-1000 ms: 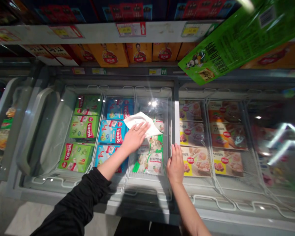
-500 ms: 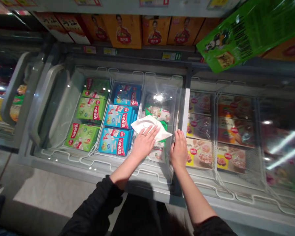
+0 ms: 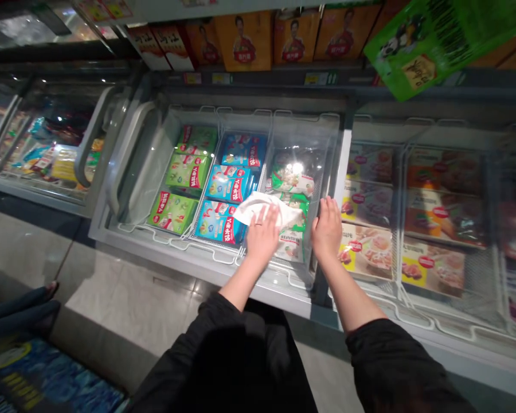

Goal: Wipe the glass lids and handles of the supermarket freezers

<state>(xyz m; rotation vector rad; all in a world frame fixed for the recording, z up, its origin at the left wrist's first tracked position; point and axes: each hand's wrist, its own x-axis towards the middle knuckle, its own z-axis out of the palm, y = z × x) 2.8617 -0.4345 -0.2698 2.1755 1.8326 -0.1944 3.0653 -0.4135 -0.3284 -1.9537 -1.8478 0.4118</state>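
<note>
Red-white boxes [image 3: 174, 49]: "乌江". Shelf label [image 3: 320, 78]: two up-arrows. Other lettering too blurred.

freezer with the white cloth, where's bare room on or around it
Bare floor tiles lie between the freezer and the blue-printed item. Above the green boxes, a hand could probably pass. Crowded: the white cloth under the left hand, right hand close beside.

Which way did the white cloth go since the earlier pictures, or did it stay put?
Yes, it moved: the white cloth, under the left hand, is now closer to the person, nearer the freezer's front rim.
</note>
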